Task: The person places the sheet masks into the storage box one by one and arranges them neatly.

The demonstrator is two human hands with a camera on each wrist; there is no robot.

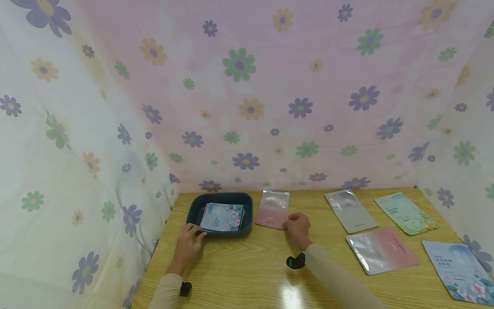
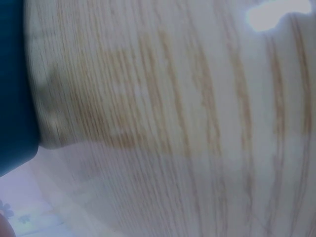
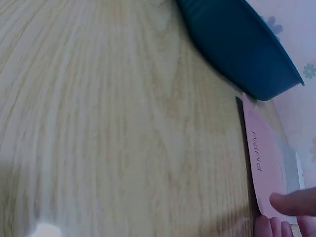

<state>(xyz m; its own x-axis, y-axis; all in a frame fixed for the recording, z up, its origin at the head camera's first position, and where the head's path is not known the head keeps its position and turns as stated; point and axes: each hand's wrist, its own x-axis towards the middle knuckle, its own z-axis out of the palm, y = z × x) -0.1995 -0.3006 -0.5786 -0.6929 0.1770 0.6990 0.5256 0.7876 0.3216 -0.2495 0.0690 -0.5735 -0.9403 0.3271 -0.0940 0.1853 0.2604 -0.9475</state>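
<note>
With its fingers over the rim, my left hand [image 1: 186, 248] holds the near left corner of a dark blue plastic basin [image 1: 248, 221]. Several face mask sachets lie stacked inside it, a light blue floral sachet [image 1: 221, 217] on top. To the right of the basin, a pink and silver face mask sachet [image 1: 272, 209] lies by the wall. My right hand [image 1: 298, 228] pinches its near right corner. In the right wrist view the thumb [image 3: 289, 202] is on top of the sachet's pink end, with other fingers at its edge. The left wrist view shows mostly tabletop and the basin's side [image 2: 15, 89].
Further right on the wooden table [image 1: 247, 270] lie a silver-beige sachet [image 1: 353, 211], a green floral sachet [image 1: 405, 213], a larger pink and silver sachet [image 1: 382, 250] and a blue floral sachet [image 1: 459, 270]. A flower-patterned curtain [image 1: 270, 86] encloses the back and sides.
</note>
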